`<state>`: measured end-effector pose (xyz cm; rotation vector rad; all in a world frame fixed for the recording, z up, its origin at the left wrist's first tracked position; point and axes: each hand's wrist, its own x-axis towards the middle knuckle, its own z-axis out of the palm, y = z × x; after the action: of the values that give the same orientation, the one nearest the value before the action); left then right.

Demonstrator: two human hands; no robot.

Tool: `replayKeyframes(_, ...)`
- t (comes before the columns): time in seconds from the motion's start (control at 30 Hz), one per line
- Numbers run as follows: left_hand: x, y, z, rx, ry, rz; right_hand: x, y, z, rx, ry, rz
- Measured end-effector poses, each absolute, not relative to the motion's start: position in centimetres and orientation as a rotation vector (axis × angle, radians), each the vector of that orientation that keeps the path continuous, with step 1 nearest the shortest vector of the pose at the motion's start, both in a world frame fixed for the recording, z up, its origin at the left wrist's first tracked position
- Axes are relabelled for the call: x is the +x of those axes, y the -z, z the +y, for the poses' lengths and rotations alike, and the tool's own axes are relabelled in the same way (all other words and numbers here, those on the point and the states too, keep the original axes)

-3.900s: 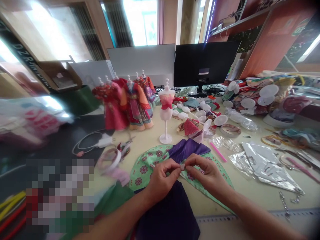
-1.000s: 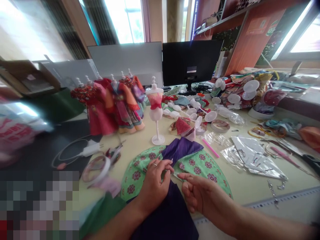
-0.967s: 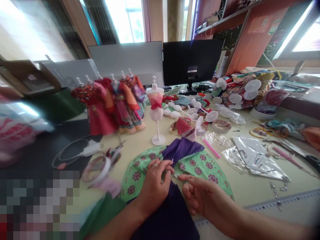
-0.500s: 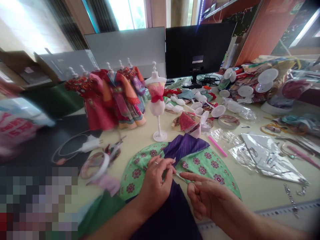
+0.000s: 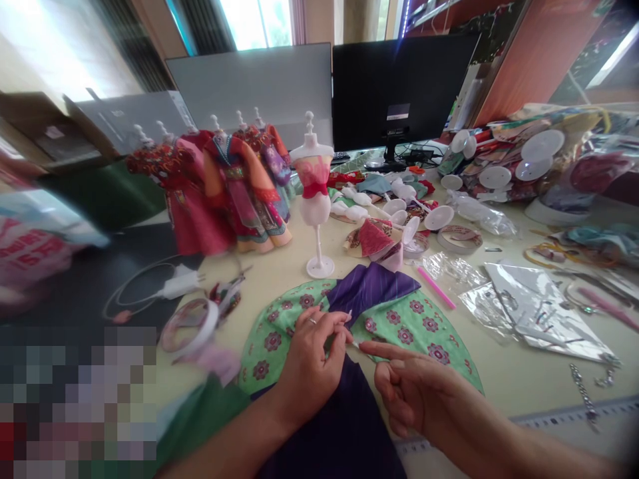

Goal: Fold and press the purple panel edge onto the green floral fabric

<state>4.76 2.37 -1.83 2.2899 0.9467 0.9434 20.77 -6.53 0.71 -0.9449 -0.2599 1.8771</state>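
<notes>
A green fabric piece with flower patterns (image 5: pixel 399 326) lies on the table, joined by purple fabric (image 5: pixel 374 289) at its top and dark purple cloth (image 5: pixel 339 426) below. My left hand (image 5: pixel 317 352) rests over its middle, closed, thumb and fingers pinching the fabric's edge. Just to the right is my right hand (image 5: pixel 414 386), its index finger stretched toward the left fingertips and touching the edge, the other fingers curled. Whether it grips anything is hidden. Behind the cloth stands a small white mannequin (image 5: pixel 315 206) with a pink and red top.
Dressed mannequins (image 5: pixel 234 193) stand at the back left, before monitors (image 5: pixel 404 93). Fabric scraps (image 5: pixel 377 239), a tape roll (image 5: pixel 459 238), a pink stick (image 5: pixel 436 287) and plastic bags (image 5: pixel 544 309) lie right. A charger (image 5: pixel 180 283) and another roll (image 5: pixel 190 326) are left; a ruler (image 5: pixel 574 412) lies front right.
The camera view has shifted slightly, so the background sits a little higher. Both hands keep nearly the same pose on the fabric.
</notes>
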Motion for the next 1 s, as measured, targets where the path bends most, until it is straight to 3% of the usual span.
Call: replayKeyframes(1.0,4.78,1.72,2.30,2.261,-0.964,0.974,20.76,-0.67,-6.41,-0.994,-1.881,-0.289)
